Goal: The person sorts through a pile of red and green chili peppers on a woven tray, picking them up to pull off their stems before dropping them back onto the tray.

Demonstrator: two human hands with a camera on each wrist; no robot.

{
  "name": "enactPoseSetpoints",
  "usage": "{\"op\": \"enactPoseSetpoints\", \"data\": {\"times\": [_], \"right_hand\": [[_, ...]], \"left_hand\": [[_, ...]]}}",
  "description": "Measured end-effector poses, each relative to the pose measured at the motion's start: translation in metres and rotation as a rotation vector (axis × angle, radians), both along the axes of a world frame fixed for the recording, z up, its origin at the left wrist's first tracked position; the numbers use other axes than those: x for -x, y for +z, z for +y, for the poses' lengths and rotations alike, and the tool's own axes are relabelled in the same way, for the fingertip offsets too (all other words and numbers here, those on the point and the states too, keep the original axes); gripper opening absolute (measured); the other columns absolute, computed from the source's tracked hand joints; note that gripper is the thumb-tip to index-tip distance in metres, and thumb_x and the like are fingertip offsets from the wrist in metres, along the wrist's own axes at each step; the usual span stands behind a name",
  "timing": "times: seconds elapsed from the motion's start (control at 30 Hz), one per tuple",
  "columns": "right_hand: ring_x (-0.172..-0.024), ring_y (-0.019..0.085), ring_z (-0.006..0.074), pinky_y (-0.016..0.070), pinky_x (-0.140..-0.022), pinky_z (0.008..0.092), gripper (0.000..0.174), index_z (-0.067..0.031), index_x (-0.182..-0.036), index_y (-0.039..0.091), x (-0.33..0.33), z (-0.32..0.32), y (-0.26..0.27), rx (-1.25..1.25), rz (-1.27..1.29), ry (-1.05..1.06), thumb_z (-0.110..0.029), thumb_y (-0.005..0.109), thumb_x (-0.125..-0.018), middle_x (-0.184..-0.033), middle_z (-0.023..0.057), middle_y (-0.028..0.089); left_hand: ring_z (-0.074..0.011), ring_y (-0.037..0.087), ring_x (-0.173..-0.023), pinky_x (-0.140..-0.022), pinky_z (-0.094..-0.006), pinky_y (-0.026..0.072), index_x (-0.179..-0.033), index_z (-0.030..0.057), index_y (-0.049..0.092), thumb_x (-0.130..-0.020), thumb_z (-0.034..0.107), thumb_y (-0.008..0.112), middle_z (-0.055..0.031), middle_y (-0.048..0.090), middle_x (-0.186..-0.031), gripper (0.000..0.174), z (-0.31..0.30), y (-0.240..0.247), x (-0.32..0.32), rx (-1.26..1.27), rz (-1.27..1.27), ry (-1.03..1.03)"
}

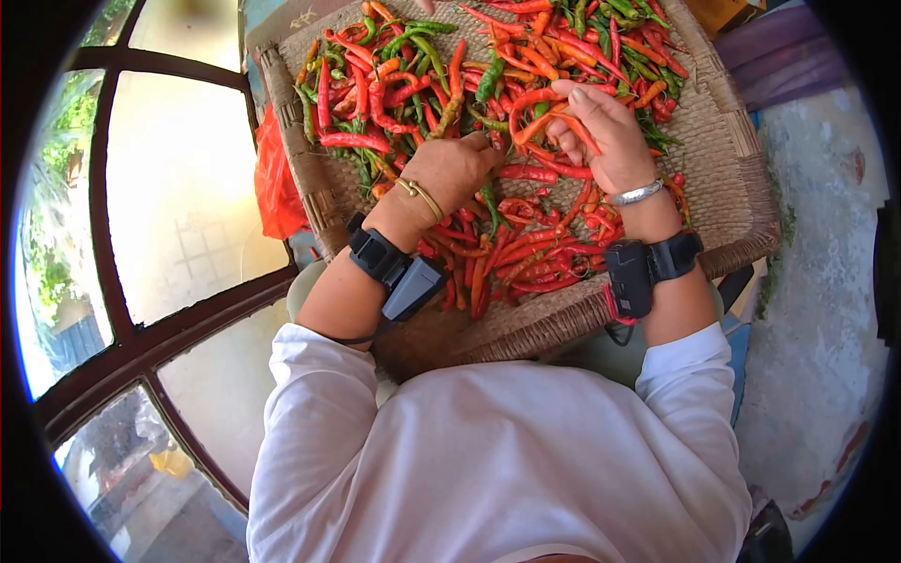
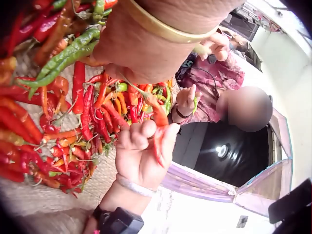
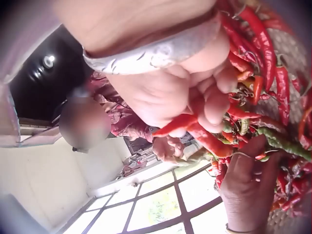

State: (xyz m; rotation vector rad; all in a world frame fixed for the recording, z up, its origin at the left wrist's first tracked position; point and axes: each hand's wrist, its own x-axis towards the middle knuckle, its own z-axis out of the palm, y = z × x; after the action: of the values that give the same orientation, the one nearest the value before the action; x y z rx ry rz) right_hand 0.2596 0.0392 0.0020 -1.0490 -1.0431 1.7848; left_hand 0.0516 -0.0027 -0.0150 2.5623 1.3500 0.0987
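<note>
My left hand (image 1: 450, 174) is low over the pile of red, orange and green peppers (image 1: 540, 47), its fingers curled. In the left wrist view a pepper's stem runs up to the left hand (image 2: 141, 48); the fingertips are hidden there. The right wrist view has this stem at the fingers of the left hand (image 3: 251, 187). My right hand (image 1: 610, 141), palm turned up, holds orange-red peppers (image 1: 554, 120) with bent fingers. One red pepper (image 2: 158, 126) lies across the fingers of the right hand (image 2: 144, 156) in the left wrist view.
A woven tray (image 1: 723, 150) with a thick rim bears the peppers. To its left hang a red bag (image 1: 275, 178) and a window frame (image 1: 122, 235). Another person in a patterned red top (image 2: 209, 83) sits across, a green pepper (image 2: 196, 105) in one hand.
</note>
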Motion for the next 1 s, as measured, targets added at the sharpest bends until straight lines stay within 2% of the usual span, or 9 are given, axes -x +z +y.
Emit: {"op": "enactPoseSetpoints", "data": {"times": [0.03,0.13,0.33,0.57,0.67,0.73,0.87,0.97,1.0], "right_hand": [[-0.066,0.056,0.0109,0.0436,-0.052,0.0213,0.044,-0.0003,-0.122,0.040,-0.002,0.005,-0.009,-0.033,0.116,-0.015,-0.026,0.049,-0.087,-0.085,0.0093,0.059],[-0.078,0.058,0.0147,0.0456,-0.059,0.0235,0.044,-0.0001,-0.122,0.038,0.003,0.004,-0.014,-0.060,0.293,-0.253,-0.024,0.050,-0.087,-0.093,0.0116,0.057],[-0.080,0.058,0.0140,0.0452,-0.058,0.0222,0.044,0.0017,-0.120,0.041,0.009,-0.001,-0.016,-0.053,0.009,-0.231,-0.019,0.055,-0.084,-0.097,0.0101,0.056],[-0.068,0.054,0.0071,0.0448,-0.060,0.0195,0.026,-0.0003,-0.106,0.055,0.014,-0.009,-0.016,-0.175,-0.342,0.132,-0.015,0.051,-0.085,-0.083,0.0024,0.058],[-0.068,0.054,0.0066,0.0453,-0.062,0.0200,0.024,0.0005,-0.105,0.055,0.016,-0.011,-0.018,-0.173,-0.397,0.278,-0.013,0.051,-0.085,-0.083,0.0019,0.058],[-0.069,0.054,0.0069,0.0456,-0.063,0.0206,0.025,0.0004,-0.105,0.055,0.016,-0.011,-0.018,-0.256,-0.452,0.254,-0.013,0.052,-0.085,-0.084,0.0013,0.058],[-0.071,0.057,0.0117,0.0466,-0.063,0.0254,0.021,0.0011,-0.097,0.057,0.016,-0.011,-0.018,-0.335,-0.449,0.141,-0.013,0.055,-0.081,-0.081,0.0062,0.062],[-0.073,0.058,0.0138,0.0470,-0.064,0.0267,0.023,0.0010,-0.099,0.056,0.018,-0.013,-0.017,-0.416,-0.438,0.189,-0.012,0.056,-0.080,-0.083,0.0080,0.062],[-0.074,0.059,0.0150,0.0472,-0.065,0.0275,0.024,0.0007,-0.099,0.056,0.019,-0.015,-0.016,-0.456,-0.410,0.245,-0.012,0.057,-0.079,-0.084,0.0090,0.061]], "left_hand": [[-0.0259,0.058,-0.069,-0.056,-0.0354,0.0481,-0.096,0.0137,0.057,-0.072,0.012,0.057,-0.0058,0.054,-0.084,0.024,0.000,0.001,0.000,0.018,0.024,-0.001],[-0.0254,0.058,-0.071,-0.056,-0.0357,0.0485,-0.101,0.0161,0.057,-0.072,0.012,0.057,-0.0051,0.054,-0.086,0.029,0.001,-0.007,-0.001,0.061,0.046,-0.003],[-0.0257,0.059,-0.075,-0.059,-0.0364,0.0487,-0.098,0.0157,0.060,-0.071,0.008,0.056,-0.0059,0.054,-0.093,0.029,-0.003,-0.008,-0.009,0.156,0.081,-0.043],[-0.0280,0.059,-0.079,-0.064,-0.0364,0.0487,-0.094,0.0142,0.062,-0.071,0.007,0.056,-0.0087,0.052,-0.103,0.025,-0.008,-0.022,-0.006,0.165,0.072,0.000],[-0.0279,0.058,-0.082,-0.067,-0.0360,0.0481,-0.093,0.0117,0.061,-0.071,0.008,0.057,-0.0079,0.053,-0.100,0.023,-0.005,-0.006,-0.008,0.134,0.027,-0.127],[-0.0289,0.057,-0.078,-0.067,-0.0353,0.0483,-0.092,0.0082,0.060,-0.070,0.008,0.060,-0.0083,0.055,-0.097,0.023,-0.002,-0.003,-0.007,0.081,-0.297,-0.099],[-0.0276,0.058,-0.073,-0.066,-0.0321,0.0484,-0.094,0.0058,0.059,-0.071,0.007,0.061,-0.0095,0.057,-0.089,0.023,0.004,-0.006,-0.004,0.012,-0.598,-0.075],[-0.0192,0.059,-0.068,-0.062,-0.0269,0.0477,-0.095,0.0037,0.058,-0.078,0.008,0.059,-0.0067,0.060,-0.082,0.019,0.002,0.001,-0.005,0.065,-0.689,0.103],[-0.0142,0.058,-0.067,-0.061,-0.0243,0.0470,-0.096,0.0033,0.058,-0.080,0.009,0.058,-0.0048,0.060,-0.081,0.017,0.000,0.003,-0.005,0.257,-0.863,0.251]]}}
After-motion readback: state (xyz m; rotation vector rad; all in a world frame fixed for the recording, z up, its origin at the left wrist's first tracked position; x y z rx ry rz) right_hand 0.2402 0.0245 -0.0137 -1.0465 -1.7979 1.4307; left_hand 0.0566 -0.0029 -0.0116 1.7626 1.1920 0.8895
